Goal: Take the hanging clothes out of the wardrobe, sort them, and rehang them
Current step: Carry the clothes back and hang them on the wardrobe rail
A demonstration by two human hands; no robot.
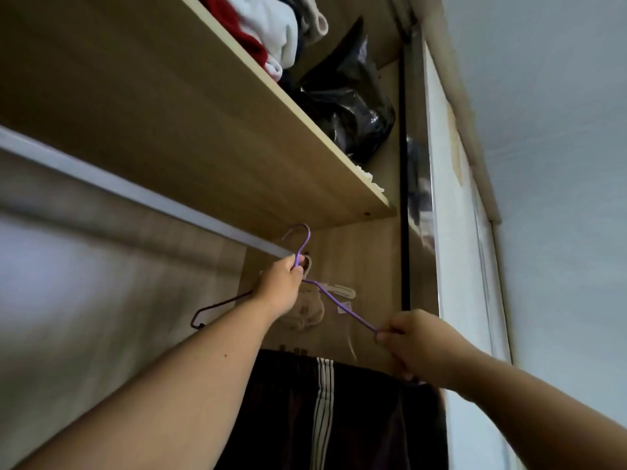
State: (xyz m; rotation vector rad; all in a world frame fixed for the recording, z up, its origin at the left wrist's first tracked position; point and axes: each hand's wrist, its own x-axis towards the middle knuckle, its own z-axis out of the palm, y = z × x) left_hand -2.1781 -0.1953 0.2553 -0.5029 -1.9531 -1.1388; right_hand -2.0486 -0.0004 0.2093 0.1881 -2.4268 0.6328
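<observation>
A purple wire hanger (pixel 342 308) is raised just below the wardrobe's silver rail (pixel 142 195). Its hook curves up beside the rail's right end, and I cannot tell whether it touches the rail. My left hand (pixel 280 288) grips the hanger's neck under the hook. My right hand (pixel 415 344) pinches the hanger's right shoulder end. A dark garment with white stripes (pixel 324 408) hangs over the hanger's lower bar, beneath both hands. The hanger's left end shows past my left wrist.
A wooden shelf (pixel 237 137) sits right above the rail, loaded with red and white folded clothes (pixel 268 32) and black plastic bags (pixel 353 106). A pale plastic hook (pixel 339 290) is on the wardrobe's side panel. A sliding door (pixel 458 266) stands at right.
</observation>
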